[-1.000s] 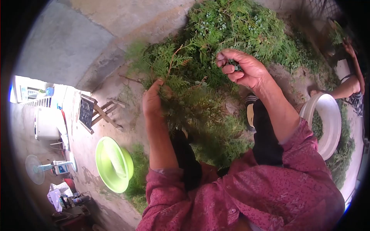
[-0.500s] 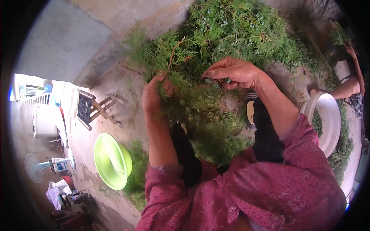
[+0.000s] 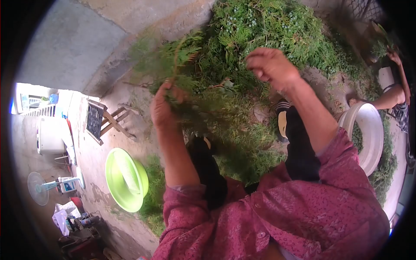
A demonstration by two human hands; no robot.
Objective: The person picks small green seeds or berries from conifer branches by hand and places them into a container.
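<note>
My left hand (image 3: pixel 164 106) is closed on a leafy conifer branch (image 3: pixel 178 58), whose flat green sprays blur above and around the fingers. My right hand (image 3: pixel 275 69) is apart from the branch, over the greenery, with its fingers bent and loosely parted; no cones show in it. A small pale green, blurred bit (image 3: pixel 227 84) appears between the two hands. Behind them lies a big heap of cut conifer branches (image 3: pixel 268 30), dotted with small bluish-green cones. More loose sprigs (image 3: pixel 251 158) cover the ground between my legs.
A lime-green basin (image 3: pixel 113 182) stands at left on the concrete floor, near a folding stool (image 3: pixel 106 121) and a fan (image 3: pixel 39 188). To the right is a white bucket (image 3: pixel 370 138). Another person's arm (image 3: pixel 401 73) and leg (image 3: pixel 381 102) show at far right.
My left hand has shifted slightly left with the branch. My right hand has moved up and right, away from the branch; the cones seen in its fingers before no longer show there.
</note>
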